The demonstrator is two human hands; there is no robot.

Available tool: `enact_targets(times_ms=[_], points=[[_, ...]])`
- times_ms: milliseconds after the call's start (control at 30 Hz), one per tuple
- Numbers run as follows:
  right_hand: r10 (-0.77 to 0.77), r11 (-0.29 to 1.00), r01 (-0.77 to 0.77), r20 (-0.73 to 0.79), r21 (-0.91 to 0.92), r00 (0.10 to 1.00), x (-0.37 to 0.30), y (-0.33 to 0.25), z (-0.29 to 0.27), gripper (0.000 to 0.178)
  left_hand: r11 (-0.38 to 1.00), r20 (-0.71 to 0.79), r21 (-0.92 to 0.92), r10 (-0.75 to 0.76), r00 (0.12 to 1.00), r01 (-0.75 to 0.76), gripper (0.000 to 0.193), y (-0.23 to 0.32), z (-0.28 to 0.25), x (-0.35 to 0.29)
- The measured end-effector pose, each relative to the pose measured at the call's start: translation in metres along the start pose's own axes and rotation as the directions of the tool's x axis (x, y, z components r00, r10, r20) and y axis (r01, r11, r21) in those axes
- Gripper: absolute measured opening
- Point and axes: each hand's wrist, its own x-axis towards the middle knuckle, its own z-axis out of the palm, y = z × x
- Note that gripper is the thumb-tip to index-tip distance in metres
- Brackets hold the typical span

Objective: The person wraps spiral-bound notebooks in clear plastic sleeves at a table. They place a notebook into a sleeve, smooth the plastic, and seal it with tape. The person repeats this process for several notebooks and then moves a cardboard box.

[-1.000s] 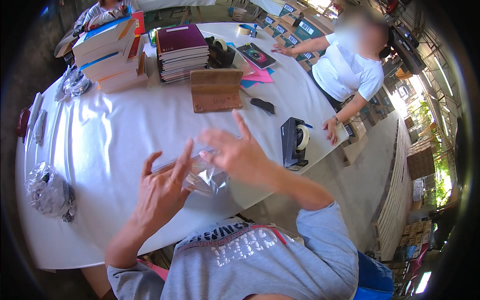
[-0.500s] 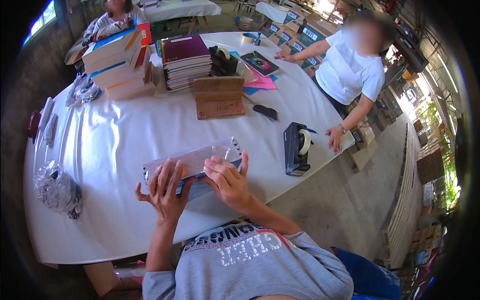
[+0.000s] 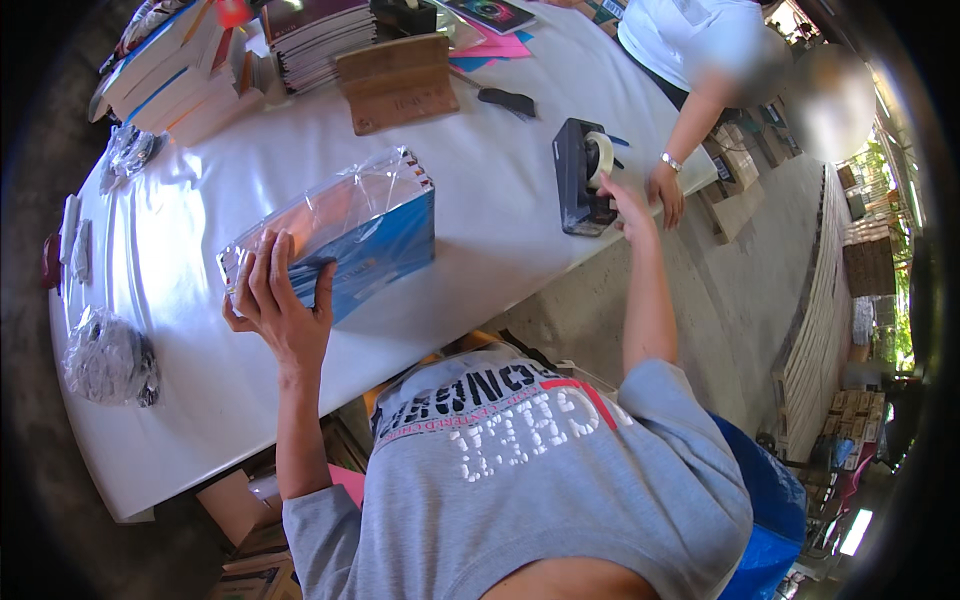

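A stack of spiral-bound notebooks [image 3: 385, 235] with a blue cover stands on edge on the white-covered table, in loose clear plastic. My left hand [image 3: 285, 300] grips its left end, fingers over the plastic on top and thumb against the blue front. To the right, my right hand [image 3: 632, 215] is at the black tape dispenser [image 3: 578, 190], index finger stretched to the roll of clear tape [image 3: 600, 160]. No piece of tape can be made out in its fingers.
A brown wooden stand [image 3: 400, 90] and a dark-handled tool [image 3: 507, 101] lie beyond the notebooks. Book piles [image 3: 175, 75] stand at the far left. Bagged items [image 3: 108, 358] rest at left. A co-worker's hand [image 3: 667, 192] touches the table edge beside the dispenser.
My right hand has left the plastic-wrapped notebooks and moved right to the tape dispenser. My left hand keeps hold of the notebooks, now tilted with more blue cover showing. The view has shifted.
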Motion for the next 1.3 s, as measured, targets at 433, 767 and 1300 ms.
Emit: enact_targets(times_ms=[433,767,1300], points=[[-0.388,0.57,0.114,0.145,0.814,0.91,-0.046,0.108,0.012,0.047,0.999,0.0,0.022,-0.034,0.999,0.034,0.062,-0.004,-0.009,-0.006],[-0.85,0.503,0.743,-0.41,-0.441,0.332,-0.131,0.031,0.054,0.013,0.995,-0.108,-0.089,0.025,0.994,-0.035,0.074,-0.016,0.011,-0.008],[-0.408,0.844,0.294,0.181,0.447,0.895,-0.254,-0.084,0.259,0.039,0.978,-0.031,-0.206,0.017,0.999,-0.023,0.065,-0.019,0.005,0.005]])
